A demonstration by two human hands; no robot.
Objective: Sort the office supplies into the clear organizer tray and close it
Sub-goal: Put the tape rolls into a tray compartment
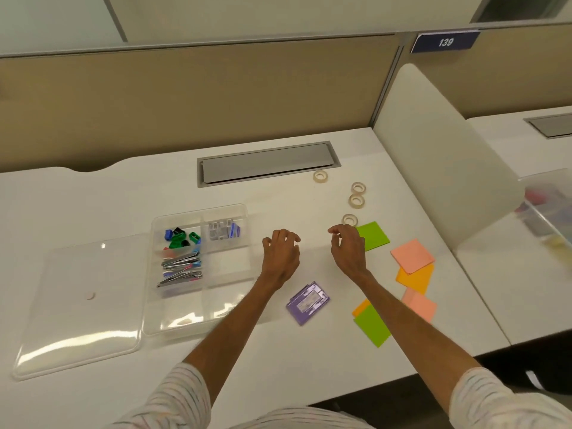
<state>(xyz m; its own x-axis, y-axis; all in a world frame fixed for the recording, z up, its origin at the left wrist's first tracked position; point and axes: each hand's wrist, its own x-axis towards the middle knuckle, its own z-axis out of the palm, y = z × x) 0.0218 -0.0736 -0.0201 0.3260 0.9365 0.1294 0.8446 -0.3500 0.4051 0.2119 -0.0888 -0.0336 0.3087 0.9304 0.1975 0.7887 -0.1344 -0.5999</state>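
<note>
The clear organizer tray (173, 328) sits left of centre, and its lid (80, 305) lies flat to its left. Sharpeners (181, 237), staple boxes (223, 231) and nail clippers (181, 267) fill three compartments. My left hand (281, 255) hovers just right of the tray, fingers curled, holding nothing. My right hand (348, 247) hangs beside a green sticky pad (374, 236), near a tape roll (349, 218), and is also empty. Other tape rolls (356, 200) lie beyond. A purple staple box (308, 303) rests between my forearms.
Pink (413, 256), orange (416, 279) and green (370, 326) sticky pads are scattered at the right. A grey cable hatch (266, 164) is set into the desk at the back. A white divider (442, 168) borders the right side.
</note>
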